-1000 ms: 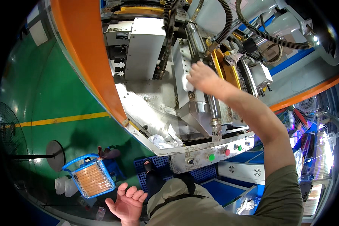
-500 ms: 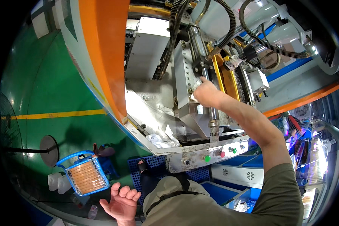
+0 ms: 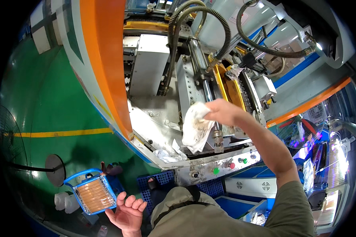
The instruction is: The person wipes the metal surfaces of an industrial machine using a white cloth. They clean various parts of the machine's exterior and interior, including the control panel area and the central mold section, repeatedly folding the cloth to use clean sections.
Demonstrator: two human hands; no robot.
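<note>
My right hand [image 3: 222, 111] pinches the upper corner of a white rag [image 3: 195, 128] with dark smudges. The rag hangs down in front of the grey metal block [image 3: 184, 83] with its row of holes, and covers its near end. Just behind my fingers runs the shiny cylinder rod [image 3: 209, 91] of the machine. Low in the view, my left hand [image 3: 127, 211] is held palm up with the fingers loosely curled and apart. Nothing lies in it.
Along the machine's front edge runs a panel [image 3: 203, 173] with green, red and black buttons. Crumpled white cloth [image 3: 169, 154] lies at the bed's near corner. Black hoses [image 3: 224, 29] arch overhead. An orange frame [image 3: 103, 59] borders the left. A blue chair [image 3: 94, 193] stands on the green floor.
My right hand has lifted the rag off the metal block, and the cloth now hangs open from my fingers. My left hand stays where it was. The view has shifted slightly.
</note>
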